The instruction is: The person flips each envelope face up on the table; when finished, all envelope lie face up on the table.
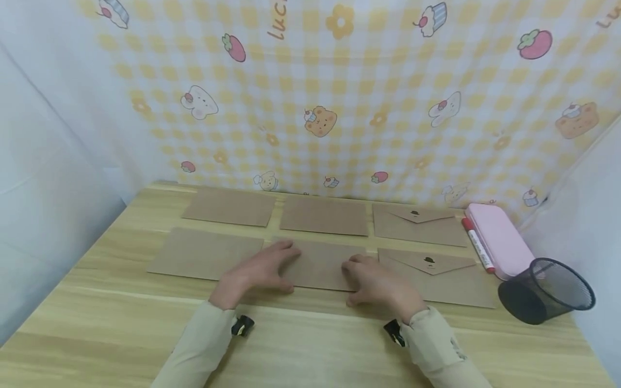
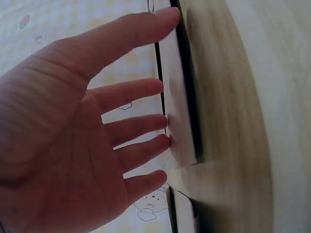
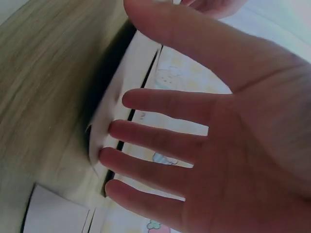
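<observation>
A plain brown envelope (image 1: 321,264) lies flat in the middle of the front row, between my two hands. My left hand (image 1: 259,269) rests at its left end, fingers spread and fairly straight. At its right end lies my right hand (image 1: 380,284), with its thumb near the front edge. In the left wrist view the fingertips (image 2: 163,121) meet the envelope's surface; the right wrist view shows fingertips (image 3: 109,128) on it too. A second plain envelope (image 1: 204,253) lies left of it, and one with a pointed flap and small hat print (image 1: 456,283) lies right.
Behind is a row of two plain envelopes (image 1: 230,206) and a flapped envelope (image 1: 412,229). At the right stand a red-capped marker (image 1: 479,245), a pink case (image 1: 502,240) and a black mesh pen holder (image 1: 543,293) tipped on its side. A patterned curtain (image 1: 291,81) hangs behind the wooden table (image 1: 310,350).
</observation>
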A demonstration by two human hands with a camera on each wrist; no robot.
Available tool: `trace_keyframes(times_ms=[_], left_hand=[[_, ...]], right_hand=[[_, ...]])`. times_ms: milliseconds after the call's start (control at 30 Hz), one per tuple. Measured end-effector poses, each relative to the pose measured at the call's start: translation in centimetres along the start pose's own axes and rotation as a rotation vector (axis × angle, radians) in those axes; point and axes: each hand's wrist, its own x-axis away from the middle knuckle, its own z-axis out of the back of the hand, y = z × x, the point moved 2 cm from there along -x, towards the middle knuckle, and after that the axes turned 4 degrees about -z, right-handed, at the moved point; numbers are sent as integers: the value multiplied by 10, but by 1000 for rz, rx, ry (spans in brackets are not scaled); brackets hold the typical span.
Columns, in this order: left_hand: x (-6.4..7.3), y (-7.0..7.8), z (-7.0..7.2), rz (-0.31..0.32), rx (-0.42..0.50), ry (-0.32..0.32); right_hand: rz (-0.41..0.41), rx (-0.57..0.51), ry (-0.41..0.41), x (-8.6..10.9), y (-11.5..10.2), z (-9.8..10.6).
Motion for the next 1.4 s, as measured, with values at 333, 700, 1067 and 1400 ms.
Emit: trace_keyframes(times_ms=[333,700,1067,1400], left_hand=[[-4,-3,0,24,-11,19],[-1,-7,8,-43,30,-46],[-9,-9,13,-36,19,90],[0,-30,18,-46,162,152]], right_hand=[[59,108,86,-4,10,3],[210,-48,23,-1,28,15],[163,-117,94,-4,31,22],[-29,-218,198,-14,36,14]])
